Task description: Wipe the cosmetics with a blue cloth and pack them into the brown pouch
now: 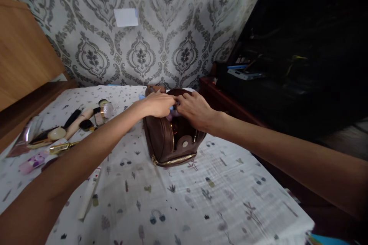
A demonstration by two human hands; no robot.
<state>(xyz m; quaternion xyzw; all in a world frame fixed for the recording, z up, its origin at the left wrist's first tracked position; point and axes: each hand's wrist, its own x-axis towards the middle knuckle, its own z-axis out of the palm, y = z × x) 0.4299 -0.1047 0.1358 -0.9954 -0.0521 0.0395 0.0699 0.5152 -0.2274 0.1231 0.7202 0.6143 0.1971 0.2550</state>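
Observation:
A brown leather handbag with gold zips and a round snap stands in the middle of the cloth, its top unzipped. My left hand reaches over the opening from the left, fingers bent and closed. From the right my right hand meets it, its fingers curled down and touching or nearly touching the left fingertips. Between and below the fingers a small bluish-purple item shows in the bag's mouth. What the fingertips pinch is hidden. The bag's dark inside is mostly out of sight.
Left of my left forearm lie several cosmetics, among them a gold tube, a lilac pouch-like item and a foundation bottle. A white tube lies nearer. Patterned cloth covers the table; wallpaper stands behind.

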